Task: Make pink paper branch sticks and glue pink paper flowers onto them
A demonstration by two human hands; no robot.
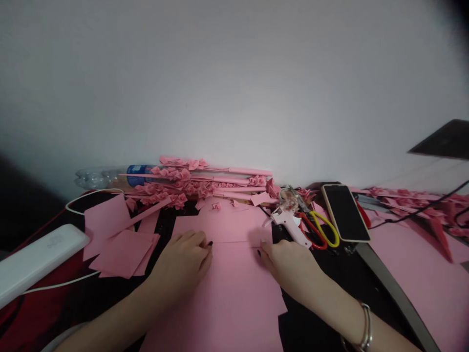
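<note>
A large sheet of pink paper (227,303) lies flat in front of me, with a straight edge or fold running across it between my hands. My left hand (186,256) grips the left end of that line, its fingers curled and thumb pressed against them. At the right end, my right hand (289,266) pinches the paper between thumb and bent fingers. Beyond the line, more pink paper (220,222) spreads out, and a small folded paper flower (216,207) rests on it. Whether the line is a crease or the edge of an overlapping sheet, I cannot tell.
Pink paper flowers on stems (179,186) lie along the wall beside a plastic bottle (98,177). To the right are a glue gun (291,225), scissors (326,227) and a phone (346,212). On the left, square papers (122,252) lie near a white power bank (44,259).
</note>
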